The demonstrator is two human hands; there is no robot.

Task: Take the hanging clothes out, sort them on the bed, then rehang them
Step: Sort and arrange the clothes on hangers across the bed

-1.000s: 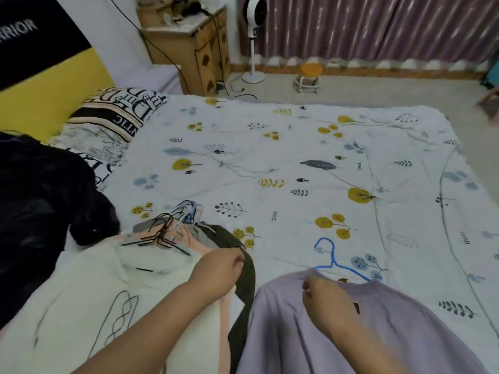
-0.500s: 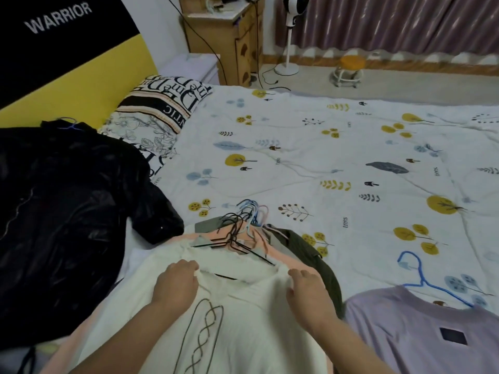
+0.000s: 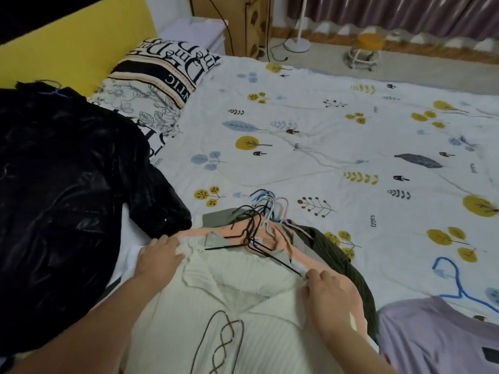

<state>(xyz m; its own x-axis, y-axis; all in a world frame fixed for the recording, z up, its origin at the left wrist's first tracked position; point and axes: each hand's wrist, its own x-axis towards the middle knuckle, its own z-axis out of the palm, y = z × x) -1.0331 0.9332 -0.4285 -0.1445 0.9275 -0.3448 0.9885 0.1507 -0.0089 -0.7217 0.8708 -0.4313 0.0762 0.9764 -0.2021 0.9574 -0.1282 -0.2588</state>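
Both hands are on the cream top [image 3: 216, 319] at lower centre of the frame, top of the pile on the bed [image 3: 337, 136]: left hand [image 3: 158, 256] and right hand [image 3: 328, 295] pinching its shoulders. I'd slide both shoulders off the black hanger [image 3: 249, 238] evenly. Tangled hooks just above could snag; black jacket [image 3: 67, 198] crowds the left, lilac shirt [image 3: 437, 336] lower right

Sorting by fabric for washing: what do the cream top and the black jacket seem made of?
Cream top: looks like ribbed knit, matte, with fine vertical ribs. Black jacket: probably a glossy synthetic or faux leather, judging by its shiny, crinkled highlights.
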